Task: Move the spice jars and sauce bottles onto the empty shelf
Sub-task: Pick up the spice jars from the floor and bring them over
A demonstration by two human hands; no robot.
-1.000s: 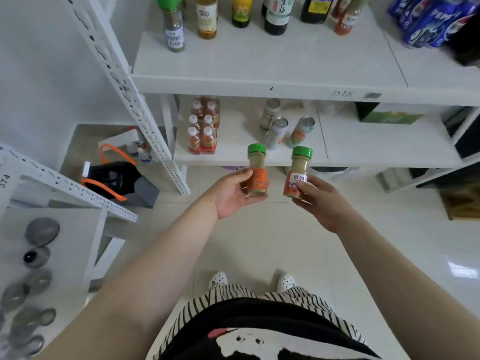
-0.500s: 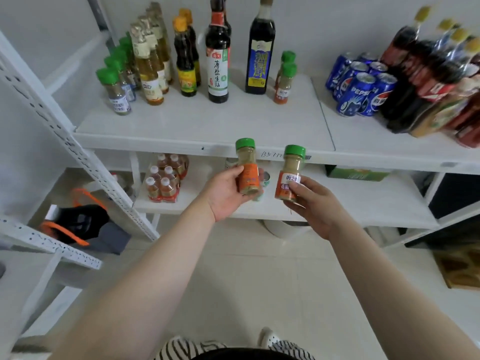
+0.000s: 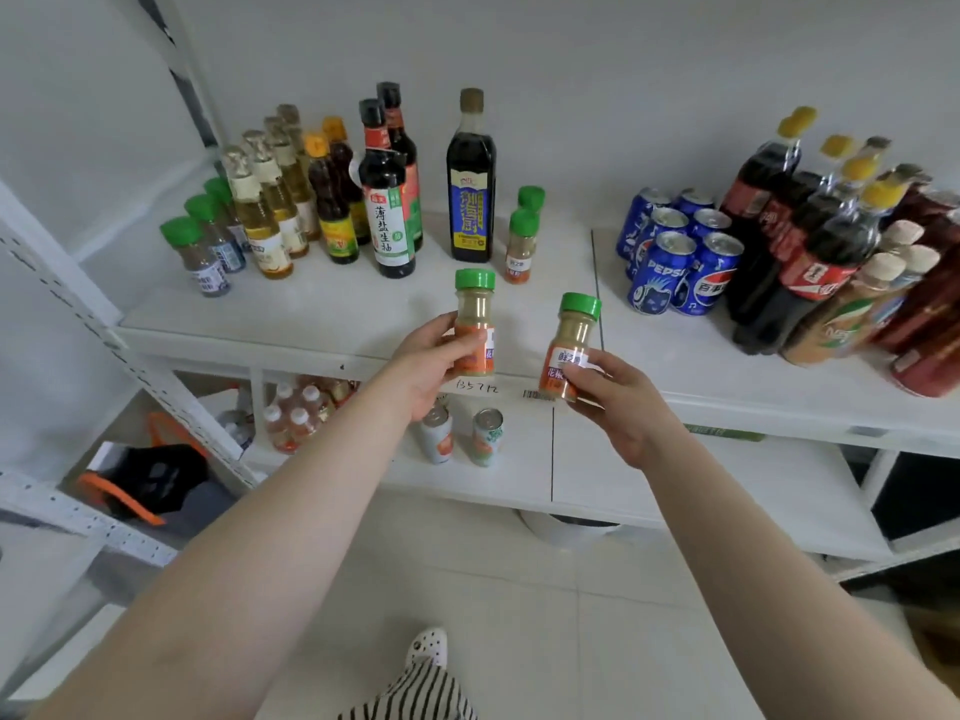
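Head camera; looks forward-down at shelf; close, arm's reach.

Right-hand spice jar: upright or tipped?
Slightly tipped. The spice jar leans, green cap right of its base, gripped low by the right hand.

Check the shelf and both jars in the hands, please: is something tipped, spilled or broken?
Nothing stands out. The left hand and right hand each hold a green-capped spice jar, capped; the right one leans slightly. Bottles and blue cans on the white shelf stand upright, with no spill visible.
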